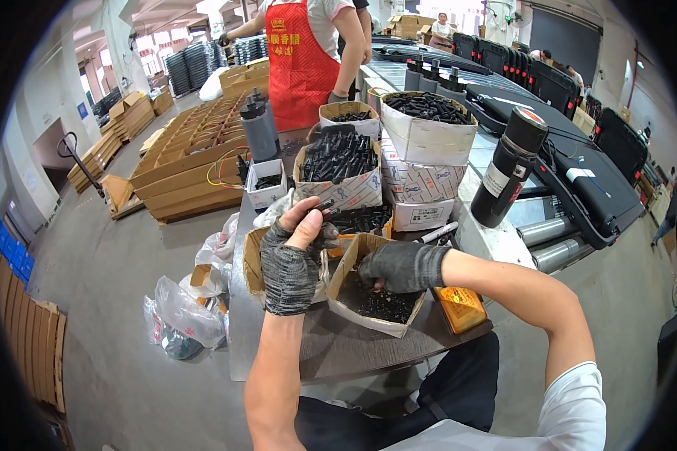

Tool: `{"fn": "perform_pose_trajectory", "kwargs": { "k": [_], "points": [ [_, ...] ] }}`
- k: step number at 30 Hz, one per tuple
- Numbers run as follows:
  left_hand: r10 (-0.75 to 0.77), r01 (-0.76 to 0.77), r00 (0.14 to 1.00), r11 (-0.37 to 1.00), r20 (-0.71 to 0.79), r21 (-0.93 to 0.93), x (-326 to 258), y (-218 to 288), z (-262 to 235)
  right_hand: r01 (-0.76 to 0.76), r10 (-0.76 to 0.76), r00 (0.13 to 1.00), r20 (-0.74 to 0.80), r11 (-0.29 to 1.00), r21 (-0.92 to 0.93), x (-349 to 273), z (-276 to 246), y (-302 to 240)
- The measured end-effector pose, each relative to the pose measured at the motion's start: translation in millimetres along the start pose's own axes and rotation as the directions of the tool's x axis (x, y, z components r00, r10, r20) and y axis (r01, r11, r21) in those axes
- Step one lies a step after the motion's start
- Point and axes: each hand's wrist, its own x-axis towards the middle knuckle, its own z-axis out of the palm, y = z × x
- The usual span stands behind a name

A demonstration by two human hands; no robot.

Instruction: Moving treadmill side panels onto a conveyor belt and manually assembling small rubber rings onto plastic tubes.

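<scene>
Assembly step, by look: left hand point(293, 252) pinching small black part point(325, 204) above cardboard box point(346, 279); right hand point(400, 265) inside box, fingers curled among screws point(380, 304), grip unclear; next likely needs one screw lifted to part.

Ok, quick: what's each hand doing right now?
Left hand: closed on a small black part, held up.
Right hand: reaching into the cardboard box of small black pieces; grip cannot be told.

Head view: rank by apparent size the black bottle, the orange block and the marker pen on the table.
1. black bottle, largest, though it stands farther from the camera.
2. orange block, nearer, so its look may flatter it.
3. marker pen, smallest.
</scene>
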Motion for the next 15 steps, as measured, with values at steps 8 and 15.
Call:
{"fn": "perform_pose_trajectory", "kwargs": {
  "k": [8,15],
  "points": [
    [-0.008,0.007,1.000,0.998,0.025,0.063,-3,4,2,-0.196,0.206,0.976,0.064,0.971,-0.134,-7,-33,-22],
    [-0.014,0.013,0.999,0.999,0.039,0.046,-1,7,2,-0.154,0.152,0.988,-0.026,0.961,-0.228,3,-1,-11]
  ]
}}
